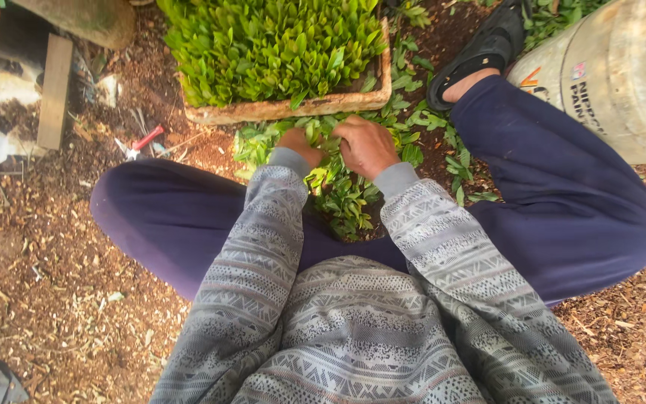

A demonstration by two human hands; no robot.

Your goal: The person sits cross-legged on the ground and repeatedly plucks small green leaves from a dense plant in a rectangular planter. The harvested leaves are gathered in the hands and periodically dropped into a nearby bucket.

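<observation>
Seedlings (342, 196), small and green-leaved, bunched on the ground between the knees, just short of the tray. Nearest: patterned grey sleeves (263, 247) and dark blue trousers (562, 187) of a person seated on wood-chip mulch (54, 299). Left hand (298, 144) pushed down into the leaves, fingers buried, so impossible to tell whether closed or apart. Right hand (366, 146) knuckles up, fingers curled together on a clump of the same seedlings, touching the left. Probably light, limp and easily bruised; thin stems likely to snap, so best taken low, near the base, not by the leaves. Just beyond the hands, a shallow tray (285, 110) packed with more green plants. Farther right, a sandalled foot (480, 52) beside a pale bucket (622, 82). Left of the tray, a red-handled tool (143, 140) on the mulch.
</observation>
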